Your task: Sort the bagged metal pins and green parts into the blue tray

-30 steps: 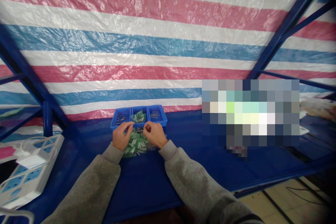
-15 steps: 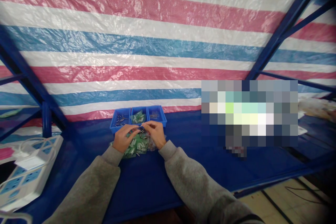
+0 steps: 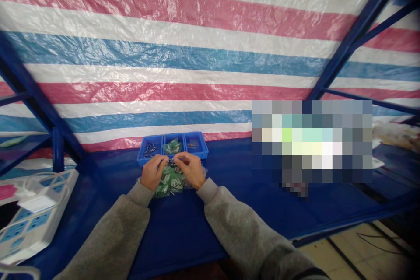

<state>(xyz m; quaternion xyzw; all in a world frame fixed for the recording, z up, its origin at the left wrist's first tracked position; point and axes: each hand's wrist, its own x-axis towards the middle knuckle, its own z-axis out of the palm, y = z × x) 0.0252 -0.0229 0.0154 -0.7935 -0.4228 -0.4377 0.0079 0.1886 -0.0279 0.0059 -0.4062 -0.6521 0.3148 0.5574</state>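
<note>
My left hand is closed in a pinch on one end of a small dark, shiny metal pin. My right hand pinches the other side, fingertips close to those of the left. The pin's exact kind is too small to make out, and fingers cover part of it. Under both hands lies a pile of small green-and-clear plastic packets. Just beyond the fingers stands a blue three-part bin. Its left compartment holds loose thin metal pieces, the middle one green packets, the right one small brownish pieces.
At left lies a white power strip with blue sockets, a white adapter and cables. Blue frame posts flank the blue tabletop. A striped plastic sheet hangs behind. A pixelated patch hides part of the right side.
My right hand has shifted slightly left, bringing the fingertips closer together. The metal piece between them now lies more level and slightly farther left.
</note>
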